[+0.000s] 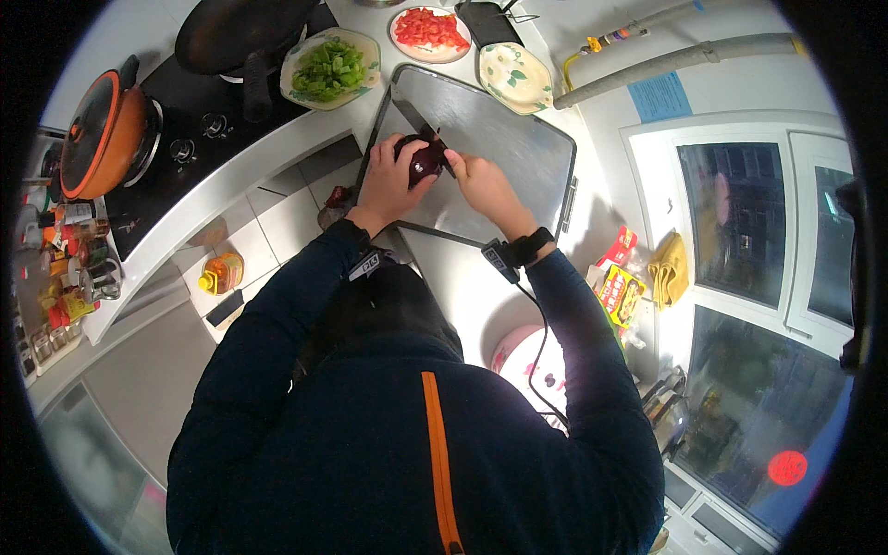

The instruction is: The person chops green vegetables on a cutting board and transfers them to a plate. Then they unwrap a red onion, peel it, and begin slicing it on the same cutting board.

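Note:
My left hand grips a glossy, dark purple round vegetable, fingers spread over its top. Whether it is an eggplant or an onion I cannot tell. In my right hand is the handle of a kitchen knife. Its blade points away to the upper left, against or just beside the vegetable's far side; the exact contact is hidden. Both hands are over a metal cutting board with a dark rim.
Beyond the board stand a plate of chopped green vegetable, a plate of diced red pieces and a patterned plate. To the left, a gas stove carries a wok and an orange pot. A wrist cable hangs at right.

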{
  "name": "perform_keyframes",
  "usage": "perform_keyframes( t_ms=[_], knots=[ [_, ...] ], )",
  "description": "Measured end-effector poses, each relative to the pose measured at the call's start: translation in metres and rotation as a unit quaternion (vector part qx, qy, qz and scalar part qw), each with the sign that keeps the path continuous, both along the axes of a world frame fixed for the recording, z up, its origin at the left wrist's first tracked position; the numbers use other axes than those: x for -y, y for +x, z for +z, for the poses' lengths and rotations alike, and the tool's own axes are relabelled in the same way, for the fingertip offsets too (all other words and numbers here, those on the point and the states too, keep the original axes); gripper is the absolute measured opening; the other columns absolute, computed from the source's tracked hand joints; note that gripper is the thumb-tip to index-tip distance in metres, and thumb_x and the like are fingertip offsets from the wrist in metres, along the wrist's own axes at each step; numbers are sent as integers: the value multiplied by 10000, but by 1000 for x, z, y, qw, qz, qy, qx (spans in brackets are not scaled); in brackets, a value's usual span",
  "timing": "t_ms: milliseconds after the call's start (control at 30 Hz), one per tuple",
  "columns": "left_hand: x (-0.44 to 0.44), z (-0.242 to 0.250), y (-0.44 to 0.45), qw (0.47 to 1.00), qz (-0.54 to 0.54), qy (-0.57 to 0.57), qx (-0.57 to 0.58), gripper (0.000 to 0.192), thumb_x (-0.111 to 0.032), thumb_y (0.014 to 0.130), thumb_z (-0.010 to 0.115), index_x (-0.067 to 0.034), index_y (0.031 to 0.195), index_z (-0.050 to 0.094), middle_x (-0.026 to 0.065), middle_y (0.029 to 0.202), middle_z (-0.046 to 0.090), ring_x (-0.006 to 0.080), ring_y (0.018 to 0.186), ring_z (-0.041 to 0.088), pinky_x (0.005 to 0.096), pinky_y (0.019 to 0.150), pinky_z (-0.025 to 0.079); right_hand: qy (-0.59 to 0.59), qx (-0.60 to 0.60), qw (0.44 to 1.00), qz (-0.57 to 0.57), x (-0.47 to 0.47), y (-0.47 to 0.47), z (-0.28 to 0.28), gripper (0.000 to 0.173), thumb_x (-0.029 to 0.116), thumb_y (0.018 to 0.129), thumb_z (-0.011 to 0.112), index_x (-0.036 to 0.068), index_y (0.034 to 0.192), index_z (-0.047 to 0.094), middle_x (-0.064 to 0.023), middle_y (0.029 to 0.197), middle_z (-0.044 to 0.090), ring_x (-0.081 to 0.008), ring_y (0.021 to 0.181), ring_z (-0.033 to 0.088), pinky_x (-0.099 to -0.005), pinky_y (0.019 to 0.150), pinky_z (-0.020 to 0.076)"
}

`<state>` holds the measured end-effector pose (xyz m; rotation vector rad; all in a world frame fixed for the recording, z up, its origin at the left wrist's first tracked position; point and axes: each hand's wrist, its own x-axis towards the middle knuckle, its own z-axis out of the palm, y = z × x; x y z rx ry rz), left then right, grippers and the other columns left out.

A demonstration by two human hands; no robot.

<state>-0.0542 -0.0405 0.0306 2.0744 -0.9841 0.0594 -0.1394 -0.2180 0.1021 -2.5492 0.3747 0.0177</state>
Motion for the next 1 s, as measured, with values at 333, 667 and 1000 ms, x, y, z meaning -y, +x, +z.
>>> perform_keyframes(
  t_ms=[333,667,1000],
  knots=[
    [2,-1,1,1000,-3,14,3,646,-292,838,806,-197,1394,491,204,1389,425,454,1252,419,518,1099,377,54,-63,996,-28,1,0,-5,584,461,1093,387,-17,976,703,-311,866,679,-503,864,659,-559,774,524],
    [-4,1,0,999,-15,-14,39,677,-287,834,809,-187,1408,464,193,1386,436,436,1275,429,518,1088,373,94,-23,993,-75,-5,5,-39,653,548,1074,377,-10,961,697,-291,858,686,-492,865,663,-540,762,521],
    [-27,0,17,993,-61,-79,-69,666,-180,845,796,-86,1397,438,198,1380,469,405,1276,479,469,1101,416,-111,-19,965,-237,51,-64,-47,511,487,1060,453,37,1213,639,-267,939,727,-452,891,714,-537,790,551]
  ],
)
